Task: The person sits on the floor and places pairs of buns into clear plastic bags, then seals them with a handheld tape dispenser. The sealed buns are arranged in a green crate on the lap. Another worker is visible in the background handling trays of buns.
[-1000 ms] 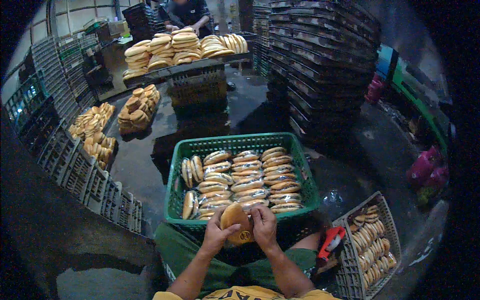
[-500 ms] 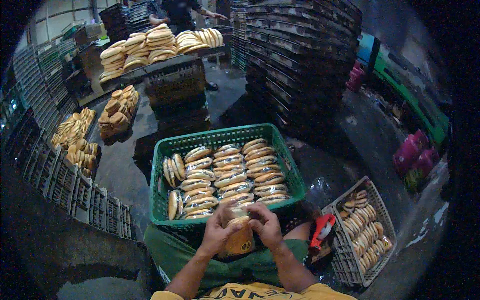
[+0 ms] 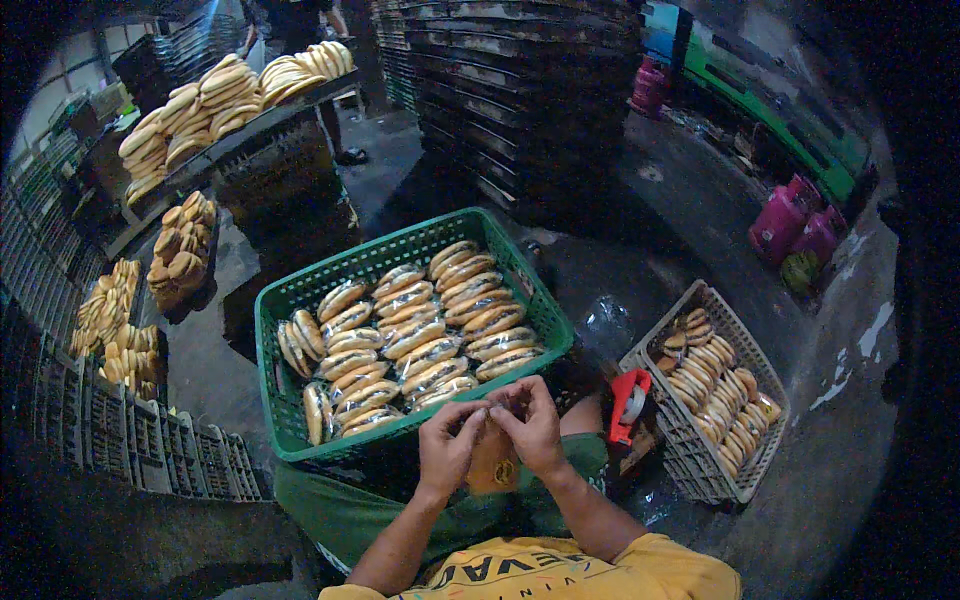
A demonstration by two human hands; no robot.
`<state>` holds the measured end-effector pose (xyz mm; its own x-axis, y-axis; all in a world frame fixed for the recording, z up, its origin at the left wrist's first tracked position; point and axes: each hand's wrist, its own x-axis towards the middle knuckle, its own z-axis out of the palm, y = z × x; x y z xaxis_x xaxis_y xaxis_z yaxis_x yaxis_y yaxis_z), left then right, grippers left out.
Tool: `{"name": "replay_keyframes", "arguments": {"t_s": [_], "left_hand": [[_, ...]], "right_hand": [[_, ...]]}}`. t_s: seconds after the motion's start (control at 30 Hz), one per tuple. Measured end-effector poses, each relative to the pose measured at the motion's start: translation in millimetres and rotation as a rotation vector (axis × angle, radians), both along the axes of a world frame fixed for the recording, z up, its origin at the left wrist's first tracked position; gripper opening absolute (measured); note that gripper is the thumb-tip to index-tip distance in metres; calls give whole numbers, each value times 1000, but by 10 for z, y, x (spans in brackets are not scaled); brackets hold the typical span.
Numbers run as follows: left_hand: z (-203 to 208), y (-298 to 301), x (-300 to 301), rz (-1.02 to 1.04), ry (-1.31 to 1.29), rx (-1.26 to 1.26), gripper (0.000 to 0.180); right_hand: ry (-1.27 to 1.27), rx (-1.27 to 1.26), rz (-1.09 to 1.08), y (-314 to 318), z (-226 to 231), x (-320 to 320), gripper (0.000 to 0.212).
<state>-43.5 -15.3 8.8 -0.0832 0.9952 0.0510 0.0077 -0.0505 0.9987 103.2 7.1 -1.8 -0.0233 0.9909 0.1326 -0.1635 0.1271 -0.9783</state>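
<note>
Between my hands is a bagged bun [image 3: 492, 462] in a clear bag with a dark round print, held upright over my lap. My left hand [image 3: 450, 447] is closed on the bag's upper left side, thumb up. Opposite it, my right hand [image 3: 532, 432] pinches the top edge, its fingertips meeting the left ones. Just beyond them a green plastic crate [image 3: 290, 425] holds rows of bagged buns [image 3: 414, 325], most lying in slanted columns and a few turned upright along the left side.
To my right are a red tape dispenser [image 3: 628, 405] and a grey crate [image 3: 690, 470] of buns. Ahead, bread is piled on a table [image 3: 240, 135] near a person. Dark stacked trays [image 3: 520, 100] rise behind the green crate; pink gas cylinders [image 3: 785, 220] stand far right.
My view has swung right, so the scene sits further left. The bun's top showed at the bag's mouth before; now my fingers are drawn together over that edge.
</note>
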Motion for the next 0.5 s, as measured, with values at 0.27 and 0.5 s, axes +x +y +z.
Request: {"name": "replay_keyframes", "arguments": {"t_s": [0.27, 0.5], "left_hand": [[56, 37, 254, 215, 115, 158, 17], [-74, 62, 504, 157, -105, 173, 10]], "right_hand": [[-441, 255, -27, 6, 99, 246, 11], [64, 50, -116, -64, -1, 208, 5]]}}
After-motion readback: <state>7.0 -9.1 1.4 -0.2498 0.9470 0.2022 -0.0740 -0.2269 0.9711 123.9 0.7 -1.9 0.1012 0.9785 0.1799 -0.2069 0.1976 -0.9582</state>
